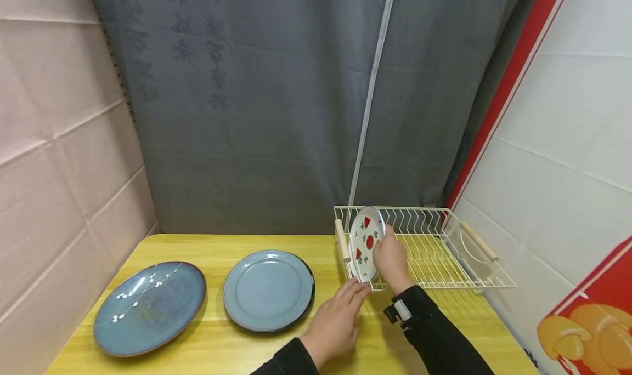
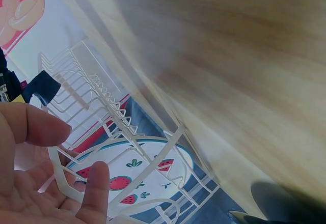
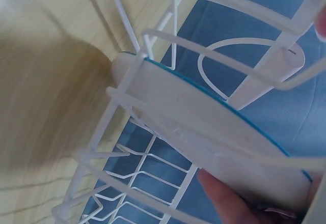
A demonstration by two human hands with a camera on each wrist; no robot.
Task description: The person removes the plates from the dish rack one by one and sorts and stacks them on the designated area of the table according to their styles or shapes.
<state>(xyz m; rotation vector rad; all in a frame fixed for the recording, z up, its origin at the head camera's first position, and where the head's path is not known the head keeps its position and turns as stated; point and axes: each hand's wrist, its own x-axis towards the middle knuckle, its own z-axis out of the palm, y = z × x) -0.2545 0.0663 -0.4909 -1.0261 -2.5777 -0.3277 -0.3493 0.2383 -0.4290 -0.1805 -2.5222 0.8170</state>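
Observation:
A white plate (image 1: 365, 243) with red watermelon prints and a blue rim stands on edge at the left end of a white wire dish rack (image 1: 434, 254). My right hand (image 1: 392, 258) grips the plate by its right side; in the right wrist view fingers (image 3: 224, 196) lie against the plate's plain back (image 3: 198, 117). My left hand (image 1: 336, 320) reaches to the rack's front left corner, its fingers extended and touching the wire there. Seen from the left wrist, the thumb (image 2: 46, 126) stays apart from the wire, and the plate (image 2: 122, 178) shows behind the rack bars.
Left of the rack, a grey-blue plate (image 1: 269, 290) lies on the yellow wood-grain table (image 1: 207, 350), with a dark rim showing beneath it. Farther left lies a larger blue plate (image 1: 150, 308) with white blossoms. Wooden handles (image 1: 342, 240) flank the rack. A grey curtain (image 1: 247, 117) hangs behind.

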